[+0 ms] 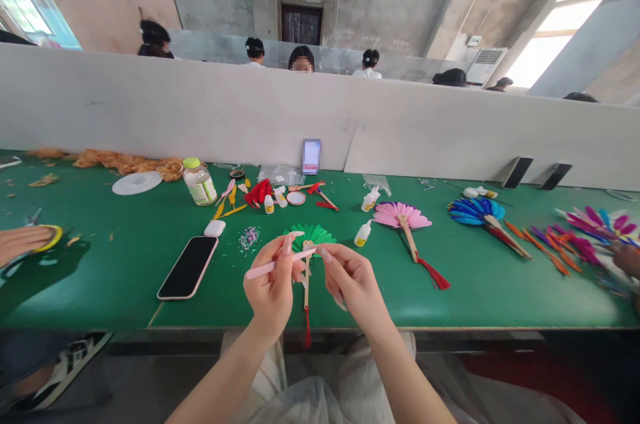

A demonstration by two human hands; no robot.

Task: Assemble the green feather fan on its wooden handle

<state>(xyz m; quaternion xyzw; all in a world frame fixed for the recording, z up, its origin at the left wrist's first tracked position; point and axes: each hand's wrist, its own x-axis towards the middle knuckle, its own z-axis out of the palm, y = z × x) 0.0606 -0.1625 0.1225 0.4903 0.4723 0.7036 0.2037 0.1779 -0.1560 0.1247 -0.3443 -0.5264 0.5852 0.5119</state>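
Held up over the table's near part, my left hand is closed round a pink pen-like tool, whose tip points right. My right hand pinches close to that tip; what lies between its fingertips is too small to make out. Behind and below both hands lies a green feather fan with a wooden handle and a red tassel, partly hidden by my fingers. A pile of small sequins is left of the fan.
A black phone, a jar, glue bottles and red feathers lie around. Right stand a pink fan and blue fan. Another person's hand is by yellow scissors; another's hand is far right.
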